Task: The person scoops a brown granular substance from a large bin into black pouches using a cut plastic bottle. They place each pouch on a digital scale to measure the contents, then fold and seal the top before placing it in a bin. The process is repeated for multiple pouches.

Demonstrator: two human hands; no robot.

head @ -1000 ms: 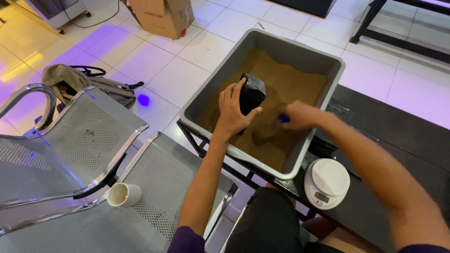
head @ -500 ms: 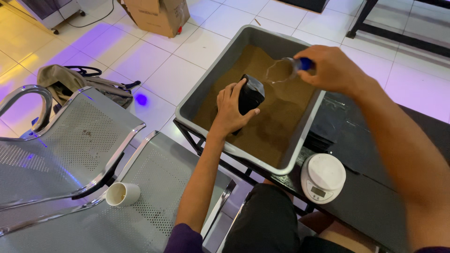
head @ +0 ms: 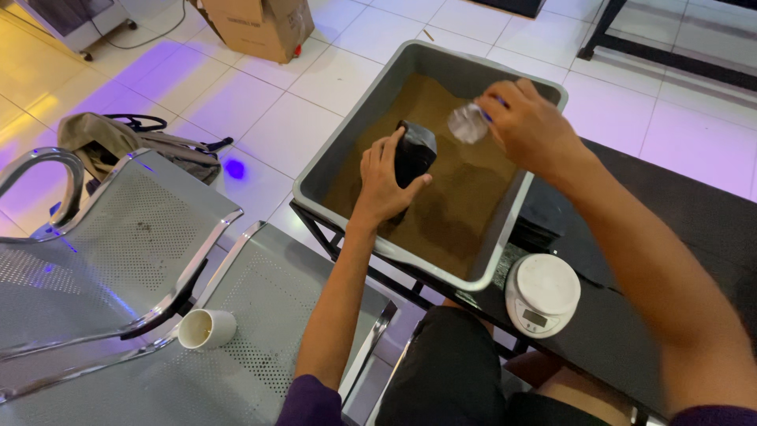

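The left hand clamps the black bag upright in the tub. The right hand grips a scoop just beside the bag; it should tip slowly over the mouth.

White glossy floor tiles carry purple and yellow light. A cardboard box stands at the far side, and a tan bag lies on the floor beside perforated metal bench seats, one holding a white cup. A dark tabletop fills the right side.
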